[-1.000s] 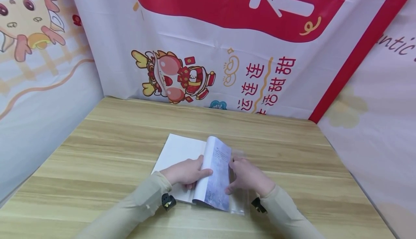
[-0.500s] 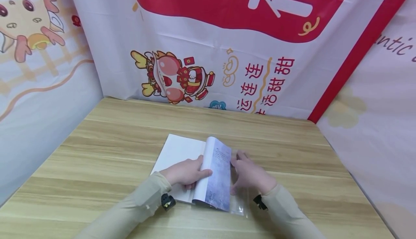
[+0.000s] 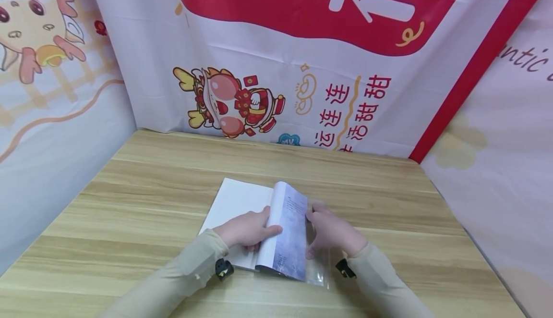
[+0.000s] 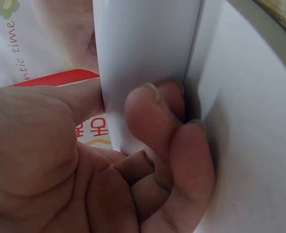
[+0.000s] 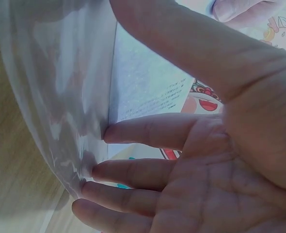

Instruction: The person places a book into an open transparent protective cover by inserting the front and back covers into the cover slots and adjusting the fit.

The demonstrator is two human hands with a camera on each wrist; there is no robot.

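A book lies open on the table in the head view, its white page flat on the left. Its bluish-purple printed cover is folded up and over toward the right. My left hand grips this cover at the fold, thumb on top and fingers curled underneath, as the left wrist view shows. A clear plastic sleeve sticks out past the cover's right edge. With fingers spread and mostly straight, my right hand touches the plastic along that edge. In the right wrist view the fingertips rest against the sleeve.
The wood-grain table extends around the book on all sides. A white and red printed cloth hangs behind it, and further printed cloths stand left and right. A dark wrist camera sits on the left wrist.
My right hand has shifted slightly right along the sleeve, its thumb moving off the printed cover to the edge. My left hand and the book have stayed put.
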